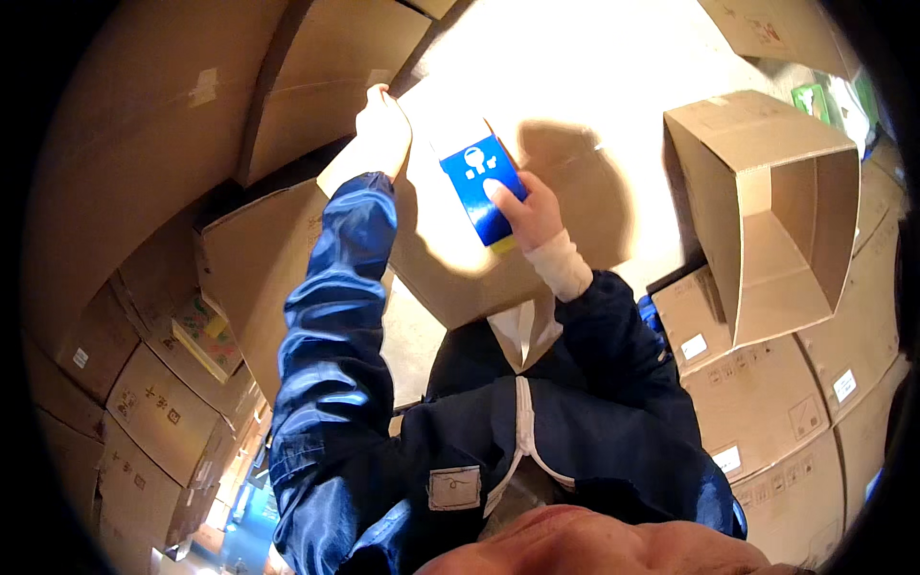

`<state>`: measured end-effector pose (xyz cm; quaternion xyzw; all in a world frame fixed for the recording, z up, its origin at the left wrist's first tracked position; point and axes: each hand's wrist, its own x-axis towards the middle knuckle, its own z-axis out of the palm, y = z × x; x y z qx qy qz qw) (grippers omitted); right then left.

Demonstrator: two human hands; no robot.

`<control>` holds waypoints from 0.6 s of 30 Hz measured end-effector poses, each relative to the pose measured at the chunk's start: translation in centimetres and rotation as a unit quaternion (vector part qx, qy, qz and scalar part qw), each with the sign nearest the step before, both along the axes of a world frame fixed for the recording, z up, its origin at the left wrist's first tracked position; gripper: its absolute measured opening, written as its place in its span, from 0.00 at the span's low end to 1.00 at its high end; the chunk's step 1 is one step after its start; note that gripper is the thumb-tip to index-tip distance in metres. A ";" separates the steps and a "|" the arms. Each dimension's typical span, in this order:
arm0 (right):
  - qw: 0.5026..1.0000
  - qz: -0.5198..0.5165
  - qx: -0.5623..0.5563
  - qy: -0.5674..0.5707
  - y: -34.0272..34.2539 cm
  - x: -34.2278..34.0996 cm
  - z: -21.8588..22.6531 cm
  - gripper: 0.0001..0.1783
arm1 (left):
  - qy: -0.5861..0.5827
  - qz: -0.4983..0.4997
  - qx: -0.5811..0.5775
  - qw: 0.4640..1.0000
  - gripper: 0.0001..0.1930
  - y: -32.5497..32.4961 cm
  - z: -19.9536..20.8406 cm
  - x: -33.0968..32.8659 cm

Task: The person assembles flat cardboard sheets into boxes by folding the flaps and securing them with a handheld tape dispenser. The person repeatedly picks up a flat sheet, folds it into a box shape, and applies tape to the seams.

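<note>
My right hand [533, 213] is closed around a blue box [484, 192] with white printing, its thumb lying across the front. A strip of yellow shows at the box's lower end. The blue box is held above a brown cardboard carton [460, 287], whose upper part is washed out by bright light. My left hand [381, 129] is stretched forward at the carton's left side, close to tall cartons. Glare hides most of its fingers, and whether it grips the carton's edge is unclear.
An open carton [795, 230] lies on its side at the right, on top of stacked labelled cartons [757, 402]. Tall cartons [335, 77] stand at the upper left, with more stacked cartons [163, 412] below. Green packages [815, 101] show at the far right.
</note>
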<state>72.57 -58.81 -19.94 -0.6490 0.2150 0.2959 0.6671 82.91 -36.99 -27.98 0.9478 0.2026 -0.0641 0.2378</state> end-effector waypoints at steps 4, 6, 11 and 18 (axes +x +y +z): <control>0.998 0.024 -0.062 -0.006 -1.3 -2.4 1.8 0.25 | 0.006 -0.010 0.060 0.998 0.13 0.1 -0.2 0.0; 0.998 0.026 -0.057 -0.007 -3.8 -6.4 1.8 0.25 | -0.012 0.004 0.065 0.998 0.13 0.7 -0.4 0.0; 0.989 0.021 -0.141 0.035 -10.6 -20.0 3.0 0.25 | -0.057 0.001 0.069 0.996 0.12 -0.4 -0.8 -0.1; 0.948 0.054 -0.273 0.154 -15.3 -31.8 -1.0 0.27 | -0.118 -0.065 0.106 0.985 0.12 1.5 -2.4 0.6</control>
